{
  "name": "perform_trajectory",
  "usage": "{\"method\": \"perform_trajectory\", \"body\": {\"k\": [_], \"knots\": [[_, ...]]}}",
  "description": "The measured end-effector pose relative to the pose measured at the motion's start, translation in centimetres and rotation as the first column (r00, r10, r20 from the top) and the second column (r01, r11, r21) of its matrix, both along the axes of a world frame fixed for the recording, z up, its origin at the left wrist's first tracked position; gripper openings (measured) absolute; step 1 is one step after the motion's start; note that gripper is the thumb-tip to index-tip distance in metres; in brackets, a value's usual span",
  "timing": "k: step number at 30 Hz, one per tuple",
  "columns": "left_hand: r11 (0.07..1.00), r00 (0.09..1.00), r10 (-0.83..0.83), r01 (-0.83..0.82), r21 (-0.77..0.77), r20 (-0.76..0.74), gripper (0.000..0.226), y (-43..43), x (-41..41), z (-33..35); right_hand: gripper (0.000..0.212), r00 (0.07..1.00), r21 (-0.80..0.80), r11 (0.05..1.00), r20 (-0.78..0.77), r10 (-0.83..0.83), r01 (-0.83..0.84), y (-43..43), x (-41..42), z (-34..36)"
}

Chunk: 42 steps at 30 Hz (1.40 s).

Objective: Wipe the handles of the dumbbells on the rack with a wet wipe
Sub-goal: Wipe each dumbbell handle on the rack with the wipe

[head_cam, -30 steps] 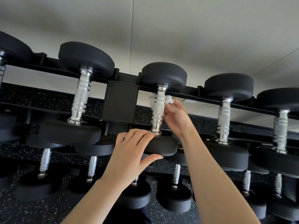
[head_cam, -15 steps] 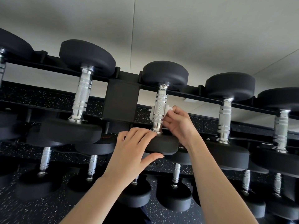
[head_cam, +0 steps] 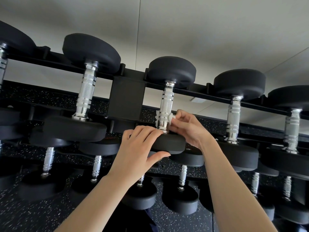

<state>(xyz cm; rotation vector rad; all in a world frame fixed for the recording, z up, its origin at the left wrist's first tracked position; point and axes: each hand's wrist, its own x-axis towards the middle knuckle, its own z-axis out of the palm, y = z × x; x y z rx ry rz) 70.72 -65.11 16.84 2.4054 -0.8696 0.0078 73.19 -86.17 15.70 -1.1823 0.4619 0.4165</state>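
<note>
Wet wipe (head_cam: 172,117) is wrapped round the low end of the knurled chrome handle (head_cam: 166,102), with white folds showing on both sides. My right hand (head_cam: 189,128) pinches it there with curled fingers. My left hand (head_cam: 139,153) lays nearly straight fingers on that dumbbell's near head (head_cam: 173,145), a matte black disc, with the thumb stretched beneath its rim. From here I read the dumbbell as seated on the top tier of the black steel rack (head_cam: 126,99), with a larger dumbbell (head_cam: 86,91) to its left. Smaller lower-tier dumbbells (head_cam: 182,174) fill the row below, above speckled black rubber flooring (head_cam: 33,215).
</note>
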Motion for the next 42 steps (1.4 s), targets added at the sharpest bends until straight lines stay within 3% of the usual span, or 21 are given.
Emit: {"method": "perform_trajectory", "body": {"k": [3, 6, 10, 16, 18, 22, 30, 32, 37, 42], "knots": [[1.000, 1.000, -0.001, 0.001, 0.000, -0.011, 0.053, 0.0, 0.0, 0.0, 0.023, 0.995, -0.097, 0.991, -0.016, 0.094, -0.095, 0.0, -0.2, 1.2], [1.000, 1.000, 0.005, -0.005, -0.004, -0.026, 0.054, -0.1, 0.1, 0.0, 0.024, 0.984, -0.311, 0.934, -0.009, 0.180, -0.174, 0.3, -0.4, 1.9], [1.000, 1.000, 0.006, -0.006, -0.004, -0.025, 0.055, 0.0, 0.0, -0.2, 0.022, 0.950, -0.615, 0.749, -0.005, 0.311, -0.249, 0.9, -0.5, 2.8], [0.999, 0.998, 0.008, -0.009, -0.032, -0.057, 0.056, 0.0, 0.0, -0.3, 0.018, 0.932, -0.885, 0.447, 0.046, 0.358, -0.128, 2.3, -1.1, 3.7], [0.998, 0.994, 0.003, -0.010, -0.064, -0.109, 0.060, 0.4, 0.0, -0.3, 0.016, 0.930, -0.909, 0.407, 0.074, 0.360, -0.085, 2.6, -1.3, 3.9], [0.979, 0.975, 0.015, -0.060, -0.197, -0.221, 0.058, 1.3, 0.3, -0.6, 0.007, 0.911, -0.895, 0.432, 0.082, 0.403, -0.111, 2.4, -1.5, 4.6], [0.965, 0.954, -0.012, -0.068, -0.255, -0.300, 0.053, 1.4, 1.0, -0.8, 0.006, 0.835, -0.946, 0.290, 0.042, 0.548, -0.143, 3.6, -0.2, 5.1], [0.962, 0.952, -0.017, -0.068, -0.263, -0.307, 0.053, 1.4, 1.0, -0.9, 0.009, 0.817, -0.960, 0.223, -0.011, 0.576, -0.170, 4.2, 0.4, 5.4], [0.962, 0.948, -0.020, -0.069, -0.265, -0.319, 0.049, 1.4, 0.9, -1.0, 0.021, 0.736, -0.959, -0.088, -0.263, 0.624, -0.268, 5.2, 1.7, 5.6], [0.963, 0.957, -0.011, -0.068, -0.261, -0.290, 0.051, 1.4, 1.0, -1.3, 0.024, 0.698, -0.924, -0.214, -0.381, 0.606, -0.318, 5.6, 2.2, 5.5]]}}
